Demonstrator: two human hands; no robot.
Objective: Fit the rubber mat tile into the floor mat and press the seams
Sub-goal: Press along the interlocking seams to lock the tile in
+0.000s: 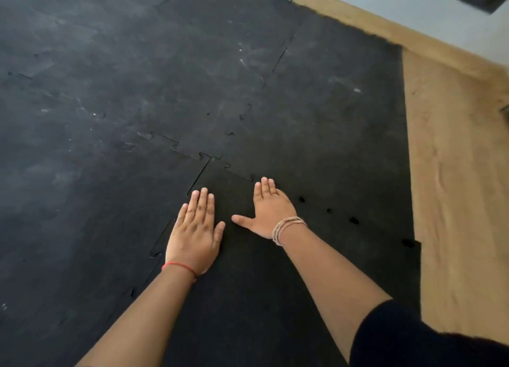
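A black rubber mat tile (pixel 275 270) lies flat in the near part of the black interlocking floor mat (pixel 124 77). Its jigsaw seams run along its left edge and its far edge. My left hand (pixel 195 231) lies palm down, fingers together, on the tile's left seam. My right hand (pixel 271 209) lies flat near the far seam, thumb spread toward the left hand. Both hands hold nothing. Small dark gaps show along the far seam to the right of my right hand.
A light wooden floor (pixel 454 174) borders the mat on the right. A wooden skirting and pale wall (pixel 413 11) run along the far right. A dark seam gap (pixel 278 61) shows between two farther tiles.
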